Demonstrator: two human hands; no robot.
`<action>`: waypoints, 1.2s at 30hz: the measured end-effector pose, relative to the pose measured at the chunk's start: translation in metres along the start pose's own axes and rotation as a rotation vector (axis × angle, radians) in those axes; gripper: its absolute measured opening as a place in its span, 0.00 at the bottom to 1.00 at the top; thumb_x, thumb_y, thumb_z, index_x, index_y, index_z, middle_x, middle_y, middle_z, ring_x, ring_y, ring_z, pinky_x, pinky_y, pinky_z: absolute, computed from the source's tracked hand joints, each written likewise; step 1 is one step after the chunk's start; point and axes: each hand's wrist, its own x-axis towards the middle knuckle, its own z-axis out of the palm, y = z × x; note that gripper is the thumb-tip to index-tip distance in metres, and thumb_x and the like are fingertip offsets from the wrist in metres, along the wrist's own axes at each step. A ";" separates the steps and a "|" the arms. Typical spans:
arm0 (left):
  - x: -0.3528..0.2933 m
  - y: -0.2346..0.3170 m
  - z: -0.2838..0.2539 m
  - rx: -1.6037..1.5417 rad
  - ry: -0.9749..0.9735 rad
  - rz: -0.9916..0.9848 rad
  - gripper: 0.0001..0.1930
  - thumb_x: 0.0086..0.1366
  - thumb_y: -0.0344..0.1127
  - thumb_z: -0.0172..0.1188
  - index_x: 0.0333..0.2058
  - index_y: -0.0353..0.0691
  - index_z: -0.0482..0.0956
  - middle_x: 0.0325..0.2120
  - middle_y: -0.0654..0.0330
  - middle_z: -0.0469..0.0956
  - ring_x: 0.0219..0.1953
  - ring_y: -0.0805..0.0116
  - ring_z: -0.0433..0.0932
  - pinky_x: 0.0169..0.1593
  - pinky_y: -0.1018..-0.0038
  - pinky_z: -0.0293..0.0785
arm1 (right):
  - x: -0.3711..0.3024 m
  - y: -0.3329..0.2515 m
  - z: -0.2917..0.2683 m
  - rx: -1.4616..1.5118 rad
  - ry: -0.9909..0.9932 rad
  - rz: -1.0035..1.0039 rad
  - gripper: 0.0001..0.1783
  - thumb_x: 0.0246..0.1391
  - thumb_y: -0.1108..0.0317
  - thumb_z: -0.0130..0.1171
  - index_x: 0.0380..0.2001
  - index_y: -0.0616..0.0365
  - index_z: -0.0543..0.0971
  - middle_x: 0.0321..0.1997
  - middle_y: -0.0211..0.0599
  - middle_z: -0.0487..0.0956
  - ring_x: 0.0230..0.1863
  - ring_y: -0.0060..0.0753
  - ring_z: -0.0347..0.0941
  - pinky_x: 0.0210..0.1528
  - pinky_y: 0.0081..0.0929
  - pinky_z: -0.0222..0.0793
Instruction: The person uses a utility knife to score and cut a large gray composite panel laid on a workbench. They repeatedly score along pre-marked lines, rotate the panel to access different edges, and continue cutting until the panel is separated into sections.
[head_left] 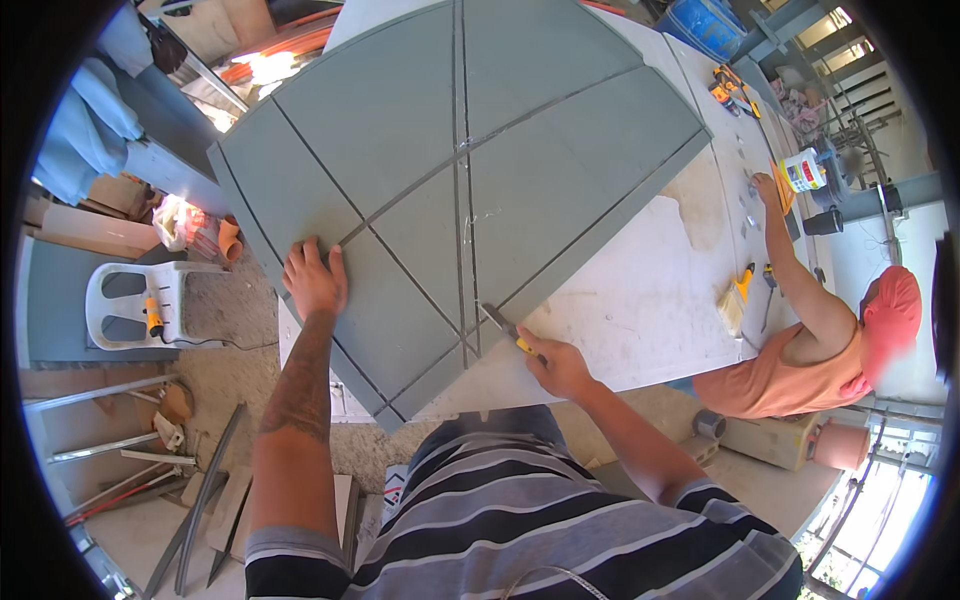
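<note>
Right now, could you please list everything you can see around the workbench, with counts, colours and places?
Panel: one, grey-green with scored grooves, lying on the white table, overhanging its near-left edge.
Table: one, white, under the panel.
Knife: one, yellow handle with metal blade, tip at the panel's near edge.
Plastic chair: one, white, left on the floor, a yellow tool on its seat.
Brush: one, pale, on the table's right side.
Can: one, white, far right of the table.
Co-worker: one, orange shirt and red cap, right of the table.
Left hand: flat on the panel.
Right hand: fingers closed around the knife.
</note>
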 end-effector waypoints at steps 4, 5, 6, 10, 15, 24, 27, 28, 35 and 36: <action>-0.012 -0.005 -0.005 -0.004 -0.014 0.017 0.28 0.77 0.57 0.54 0.65 0.44 0.73 0.65 0.51 0.70 0.71 0.47 0.65 0.72 0.48 0.59 | -0.041 0.014 0.015 0.092 -0.009 -0.047 0.34 0.66 0.65 0.63 0.75 0.36 0.72 0.51 0.46 0.87 0.42 0.45 0.84 0.48 0.34 0.79; -0.013 -0.005 -0.007 -0.008 -0.015 0.014 0.28 0.77 0.56 0.54 0.64 0.44 0.73 0.65 0.51 0.70 0.71 0.47 0.64 0.72 0.48 0.59 | -0.044 0.020 0.021 0.136 0.006 -0.073 0.34 0.66 0.68 0.64 0.74 0.38 0.74 0.53 0.47 0.87 0.42 0.43 0.84 0.47 0.33 0.79; -0.013 -0.004 -0.006 -0.013 -0.010 0.016 0.28 0.77 0.56 0.54 0.64 0.44 0.73 0.65 0.51 0.70 0.71 0.47 0.64 0.72 0.48 0.59 | -0.040 0.020 0.019 0.179 0.096 -0.090 0.34 0.66 0.68 0.64 0.74 0.39 0.74 0.52 0.48 0.87 0.42 0.44 0.84 0.47 0.33 0.79; -0.005 0.002 -0.004 -0.020 0.003 0.018 0.27 0.77 0.56 0.54 0.65 0.44 0.73 0.65 0.51 0.70 0.71 0.47 0.64 0.72 0.48 0.60 | 0.000 0.020 0.008 0.171 0.277 -0.141 0.33 0.67 0.64 0.63 0.74 0.37 0.73 0.49 0.46 0.87 0.41 0.47 0.83 0.46 0.34 0.79; -0.001 0.002 -0.001 -0.031 0.016 0.020 0.27 0.77 0.56 0.54 0.64 0.44 0.73 0.65 0.51 0.71 0.71 0.47 0.65 0.72 0.49 0.60 | 0.010 0.007 0.009 0.049 0.166 -0.130 0.33 0.67 0.62 0.63 0.75 0.34 0.73 0.47 0.42 0.87 0.36 0.47 0.81 0.43 0.35 0.78; 0.001 0.001 0.001 0.000 0.021 0.024 0.28 0.77 0.57 0.54 0.65 0.44 0.73 0.65 0.51 0.71 0.70 0.46 0.66 0.72 0.49 0.60 | -0.012 0.009 0.001 0.010 0.006 -0.068 0.34 0.66 0.64 0.64 0.74 0.35 0.74 0.44 0.41 0.88 0.34 0.40 0.80 0.43 0.32 0.78; 0.001 0.002 -0.001 0.003 0.009 0.008 0.28 0.77 0.57 0.54 0.64 0.44 0.73 0.65 0.51 0.71 0.70 0.46 0.66 0.72 0.48 0.60 | -0.021 0.014 -0.002 0.037 -0.063 -0.028 0.33 0.67 0.63 0.63 0.74 0.32 0.74 0.50 0.39 0.88 0.40 0.42 0.83 0.47 0.35 0.79; 0.000 0.000 -0.001 -0.001 0.019 0.011 0.27 0.77 0.57 0.54 0.64 0.44 0.73 0.65 0.51 0.71 0.70 0.46 0.66 0.72 0.48 0.60 | -0.027 0.014 -0.003 0.105 -0.054 -0.038 0.33 0.67 0.63 0.64 0.74 0.32 0.74 0.51 0.40 0.88 0.41 0.43 0.83 0.49 0.35 0.79; 0.006 0.011 -0.005 -0.034 -0.012 0.029 0.28 0.76 0.57 0.56 0.63 0.41 0.74 0.65 0.46 0.72 0.68 0.43 0.68 0.71 0.47 0.63 | -0.007 0.031 0.023 0.362 0.259 -0.256 0.32 0.67 0.64 0.63 0.74 0.39 0.74 0.57 0.46 0.86 0.51 0.48 0.85 0.55 0.33 0.80; 0.003 -0.011 0.011 0.010 0.080 0.043 0.29 0.75 0.56 0.58 0.62 0.39 0.75 0.63 0.44 0.74 0.67 0.40 0.70 0.70 0.46 0.65 | -0.001 0.028 0.018 0.247 0.166 -0.221 0.33 0.66 0.64 0.63 0.74 0.38 0.73 0.57 0.46 0.86 0.52 0.48 0.85 0.55 0.33 0.80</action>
